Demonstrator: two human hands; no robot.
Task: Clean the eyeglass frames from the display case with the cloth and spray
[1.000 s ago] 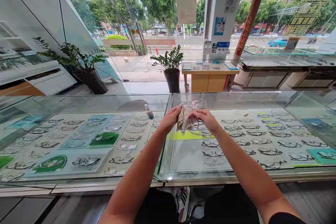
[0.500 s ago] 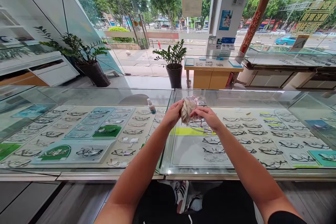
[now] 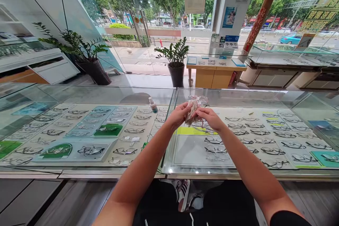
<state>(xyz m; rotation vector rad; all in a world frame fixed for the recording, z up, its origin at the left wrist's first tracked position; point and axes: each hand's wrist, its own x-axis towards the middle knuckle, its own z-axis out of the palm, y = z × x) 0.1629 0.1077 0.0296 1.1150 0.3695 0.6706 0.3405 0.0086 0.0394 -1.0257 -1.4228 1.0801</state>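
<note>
A crumpled beige cloth (image 3: 191,113) is pinched in the fingers of my left hand (image 3: 179,116), above the glass display counter. My right hand (image 3: 209,117) closes from the other side on a pair of thin reddish-framed eyeglasses (image 3: 202,124). Most of the eyeglasses are hidden by the cloth and my fingers; one slim reddish part shows under my right fingers. Just beyond my hands, more pinkish eyeglasses (image 3: 199,99) lie on the counter. To the left of my hands stands a small white spray bottle (image 3: 153,105) on the glass.
Rows of eyeglasses (image 3: 272,151) lie inside the glass display counter (image 3: 169,172), on both sides of a seam near my left forearm. Beyond it stand a potted plant (image 3: 177,74), a leaning second plant (image 3: 94,70) and a wooden display table (image 3: 213,77).
My left hand has shifted slightly right, closer to my right hand. The cloth is now bunched narrower between the fingers. My right hand has stayed almost in place.
</note>
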